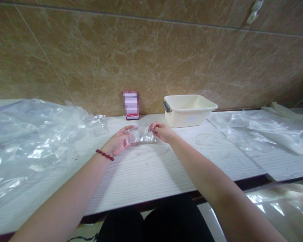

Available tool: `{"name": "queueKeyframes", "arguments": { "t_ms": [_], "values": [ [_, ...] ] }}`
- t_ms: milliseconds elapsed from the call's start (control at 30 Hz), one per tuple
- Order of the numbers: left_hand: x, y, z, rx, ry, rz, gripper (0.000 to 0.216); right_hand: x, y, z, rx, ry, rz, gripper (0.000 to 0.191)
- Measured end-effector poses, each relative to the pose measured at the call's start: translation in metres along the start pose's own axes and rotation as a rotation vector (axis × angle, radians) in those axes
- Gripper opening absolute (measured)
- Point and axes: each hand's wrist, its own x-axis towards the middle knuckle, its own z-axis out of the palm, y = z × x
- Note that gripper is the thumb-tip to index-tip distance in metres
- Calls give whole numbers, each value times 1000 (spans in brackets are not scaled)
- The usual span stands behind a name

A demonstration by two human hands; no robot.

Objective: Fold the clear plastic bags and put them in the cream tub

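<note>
While both hands hold one clear plastic piece (142, 135) at or just above the surface (146, 174), the step in hand looks like handling or straightening that film between the fingers. The left hand (120, 139) has a loosely curled grip, thumb above and fingers beneath one end; the right hand (162, 131) has a tighter grip, thumb and fingertip pinched together on the other end. The next move seems to call for a light, even hold, as the film looks thin and slippery. Counted, there is one piece between the hands, one cream tub (185, 117) with one grey handle (166, 107) in view, one upright red-edged object (131, 105) with a blurred front, and one beaded bracelet (104, 155). Clear plastic lies on the surface in two piles, a left heap (40, 137) and a right heap (272, 129); how many sheets each holds cannot be told.
</note>
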Motion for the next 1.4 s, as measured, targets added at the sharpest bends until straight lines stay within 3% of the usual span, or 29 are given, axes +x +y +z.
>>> {"name": "queueKeyframes", "arguments": {
  "t_ms": [200,367,500,667,1033,1400],
  "values": [
    [3,-1,0,21,48,119,29,1,0,-2,54,22,42,35],
    [3,2,0,3,85,176,30,-2,-2,1,37,-29,232,21],
    [3,2,0,7,99,159,32,-5,-4,3,-31,-97,285,20],
    [3,1,0,18,91,161,33,-5,-1,3,-133,-67,210,40],
    [2,1,2,103,85,105,35,1,6,-3,-336,33,157,57],
    [5,-3,-5,120,21,86,39,1,1,-4,-437,83,130,52]
  ]
}}
